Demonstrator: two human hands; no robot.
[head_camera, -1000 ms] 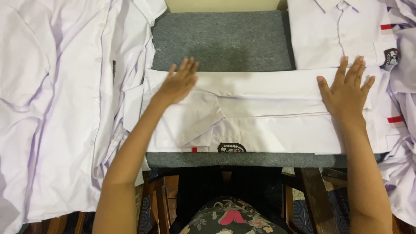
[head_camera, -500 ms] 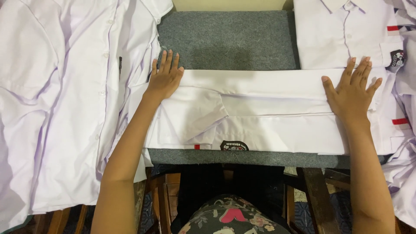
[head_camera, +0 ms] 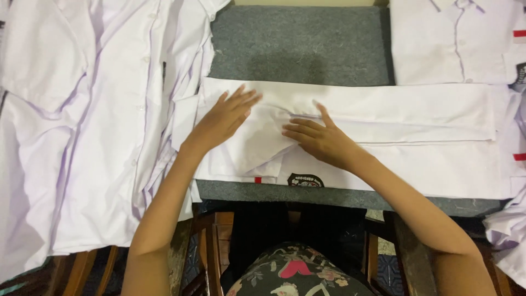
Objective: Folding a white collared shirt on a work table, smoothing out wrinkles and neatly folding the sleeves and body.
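Note:
A white shirt (head_camera: pixel 416 137), folded into a long band, lies across the grey table top (head_camera: pixel 301 49); a dark badge (head_camera: pixel 306 180) shows at its near edge. My left hand (head_camera: pixel 224 118) rests flat and open on the shirt's left part, fingers pointing up and right. My right hand (head_camera: pixel 320 140) lies flat on the middle of the shirt, fingers pointing left toward the folded sleeve. The two hands are close together, a small gap between them. Neither hand grips anything.
A heap of white shirts (head_camera: pixel 82 126) covers the left side. A folded white shirt (head_camera: pixel 455 38) with a collar lies at the back right, more white cloth (head_camera: pixel 507 230) hangs at the right edge. A wooden chair frame (head_camera: pixel 211 246) and my floral-patterned lap (head_camera: pixel 296 271) sit below the table.
My right hand has slid from the shirt's right end to its middle. My left hand has shifted a little right, toward it.

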